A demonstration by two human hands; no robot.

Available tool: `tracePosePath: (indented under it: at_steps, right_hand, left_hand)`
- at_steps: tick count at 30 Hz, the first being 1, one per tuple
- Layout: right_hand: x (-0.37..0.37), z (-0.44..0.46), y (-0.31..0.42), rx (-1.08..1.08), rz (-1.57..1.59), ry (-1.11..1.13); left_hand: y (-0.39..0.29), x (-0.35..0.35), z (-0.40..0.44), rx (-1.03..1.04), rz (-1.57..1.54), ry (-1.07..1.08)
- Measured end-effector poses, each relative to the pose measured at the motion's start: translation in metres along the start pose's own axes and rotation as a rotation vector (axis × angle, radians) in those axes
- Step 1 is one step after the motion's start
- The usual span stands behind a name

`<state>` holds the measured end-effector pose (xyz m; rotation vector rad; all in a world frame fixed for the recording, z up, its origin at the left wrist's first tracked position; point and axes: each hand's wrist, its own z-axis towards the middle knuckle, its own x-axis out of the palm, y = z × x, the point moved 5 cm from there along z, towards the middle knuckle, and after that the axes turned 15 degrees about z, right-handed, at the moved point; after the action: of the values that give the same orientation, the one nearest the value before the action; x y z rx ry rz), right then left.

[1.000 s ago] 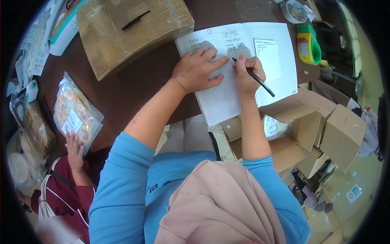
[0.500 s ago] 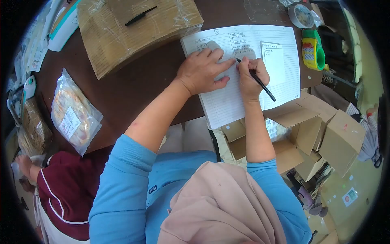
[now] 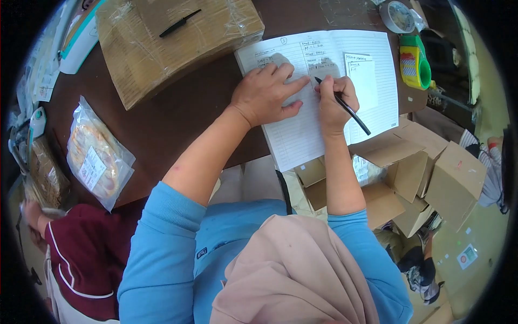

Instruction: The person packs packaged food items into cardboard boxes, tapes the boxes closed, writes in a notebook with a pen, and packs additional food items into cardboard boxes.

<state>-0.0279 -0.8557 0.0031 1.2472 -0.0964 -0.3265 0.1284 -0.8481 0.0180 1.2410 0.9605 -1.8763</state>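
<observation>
An open lined notebook (image 3: 294, 148) lies on the brown table, with handwriting in the upper part of its left page. My left hand (image 3: 265, 94) rests on that page, fingers spread and holding nothing. My right hand (image 3: 337, 105) is closed around a black pen (image 3: 356, 117), its tip at the page just below the written lines. Beside the right hand, a small written paper slip (image 3: 362, 81) lies on the right page.
A taped cardboard box (image 3: 162, 59) carries another black pen (image 3: 180, 23). A clear food packet (image 3: 97, 156) lies left. Tape rolls (image 3: 415, 65) sit at the right edge; open cartons (image 3: 404, 167) stand below. A co-worker's maroon sleeve (image 3: 91, 254) is at lower left.
My right hand and the pen tip have shifted slightly right across the page. My left hand stays on the notebook. At lower right, another person's dark clothing has moved into sight near the cartons.
</observation>
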Motion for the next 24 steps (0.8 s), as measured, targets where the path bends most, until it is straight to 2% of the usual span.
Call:
tracePosePath:
  at_steps: [2, 4, 8, 10, 24]
  right_hand:
    - [-0.0016, 0.0001, -0.0031, 0.046, 0.072, -0.036]
    - [-0.0024, 0.0000, -0.0064, -0.002, -0.037, 0.008]
    - [-0.0005, 0.0006, -0.0061, 0.028, -0.001, -0.003]
    - [-0.0013, 0.0004, -0.0060, -0.052, -0.104, 0.049]
    - [-0.0024, -0.0008, -0.0063, -0.025, -0.076, 0.006]
  left_hand:
    - [0.0007, 0.0000, 0.0006, -0.003, -0.003, 0.004]
    - [0.0006, 0.0002, 0.0005, -0.002, -0.006, 0.004]
    - [0.0013, 0.0006, 0.0001, 0.000, 0.000, -0.005]
    - [0.0011, 0.0012, 0.0000, 0.006, 0.001, 0.004]
    - [0.0010, -0.0004, 0.0005, 0.008, 0.002, 0.007]
